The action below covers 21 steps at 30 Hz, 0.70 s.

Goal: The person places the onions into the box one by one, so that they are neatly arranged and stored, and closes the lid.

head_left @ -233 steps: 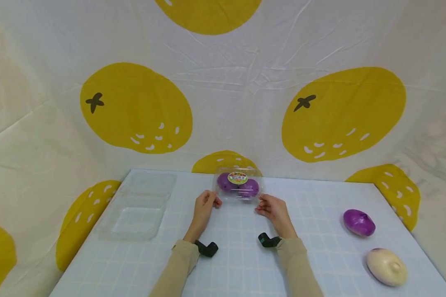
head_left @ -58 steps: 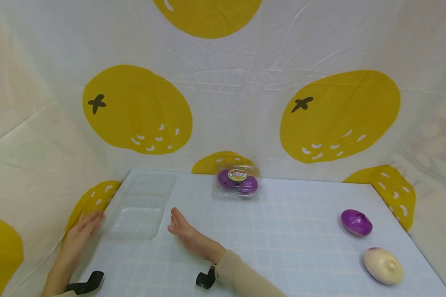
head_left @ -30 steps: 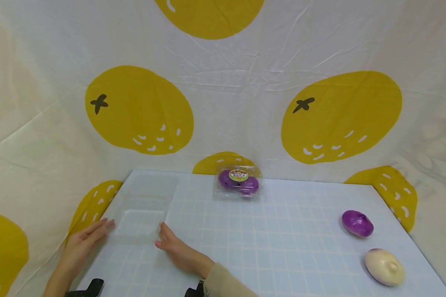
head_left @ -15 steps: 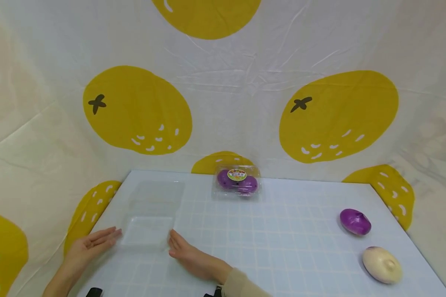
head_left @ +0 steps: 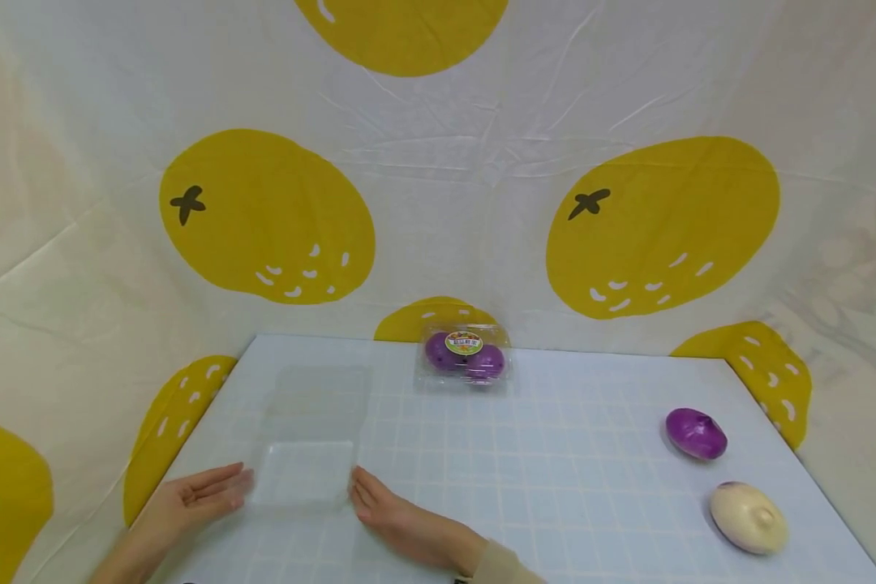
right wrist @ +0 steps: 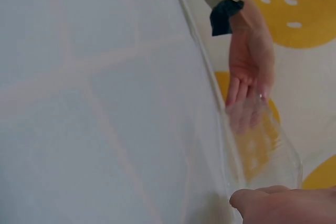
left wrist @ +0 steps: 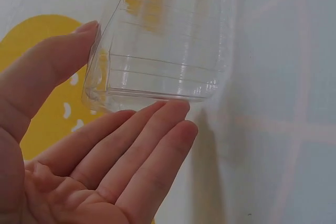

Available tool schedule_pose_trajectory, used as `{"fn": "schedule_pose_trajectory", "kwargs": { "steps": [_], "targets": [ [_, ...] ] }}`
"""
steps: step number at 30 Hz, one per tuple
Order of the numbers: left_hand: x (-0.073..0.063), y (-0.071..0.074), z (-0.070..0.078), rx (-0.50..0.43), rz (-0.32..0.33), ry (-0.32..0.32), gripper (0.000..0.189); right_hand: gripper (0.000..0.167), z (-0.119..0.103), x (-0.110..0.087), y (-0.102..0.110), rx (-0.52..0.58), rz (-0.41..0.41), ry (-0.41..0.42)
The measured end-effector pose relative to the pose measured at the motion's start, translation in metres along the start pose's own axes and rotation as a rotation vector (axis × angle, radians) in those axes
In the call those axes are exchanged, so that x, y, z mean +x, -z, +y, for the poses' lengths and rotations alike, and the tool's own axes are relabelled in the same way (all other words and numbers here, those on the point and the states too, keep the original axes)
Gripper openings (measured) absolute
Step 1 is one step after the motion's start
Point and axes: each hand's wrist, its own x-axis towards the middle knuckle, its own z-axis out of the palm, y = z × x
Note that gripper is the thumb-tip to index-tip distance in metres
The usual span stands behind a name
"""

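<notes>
An open clear plastic clamshell box (head_left: pixel 310 478) is at the left of the table, its lid (head_left: pixel 317 401) folded back away from me. My left hand (head_left: pixel 200 499) is at its left side. In the left wrist view, straight fingers touch the box's wall (left wrist: pixel 152 72) while the thumb (left wrist: pixel 47 61) lies along the rim. My right hand (head_left: pixel 401 515) is at the opposite side with its fingers extended against the plastic. Only part of the right hand (right wrist: pixel 283 205) shows in the right wrist view, beside the see-through box (right wrist: pixel 257 150).
A closed clear box (head_left: pixel 464 357) with two purple round items and a label stands at the back middle. On the right lie a purple onion-like bulb (head_left: pixel 696 434) and a cream bulb (head_left: pixel 748 517). A printed cloth (head_left: pixel 467 243) hangs behind the table.
Both hands have left the labelled box and come to either side of the open box. Over the last second that box has shifted right and towards me between them.
</notes>
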Motion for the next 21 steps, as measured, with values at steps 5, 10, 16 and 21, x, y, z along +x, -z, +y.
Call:
{"fn": "schedule_pose_trajectory", "kwargs": {
  "steps": [5, 10, 16, 21],
  "targets": [
    [-0.003, -0.008, 0.002, 0.025, -0.092, -0.061, 0.068, 0.066, 0.001, -0.019, 0.001, -0.013, -0.023, 0.003],
    [-0.003, -0.017, 0.002, 0.036, -0.17, -0.118, 0.059, 0.065, -0.001, -0.039, 0.004, -0.007, -0.016, -0.075],
    [-0.005, -0.027, 0.003, 0.006, -0.283, -0.179, 0.047, 0.066, -0.004, -0.06, 0.008, 0.046, -0.006, -0.169],
    [-0.008, -0.036, 0.004, -0.117, -0.382, -0.154, 0.044, 0.065, -0.005, -0.078, 0.01, 0.081, -0.039, -0.187]
  ]
}}
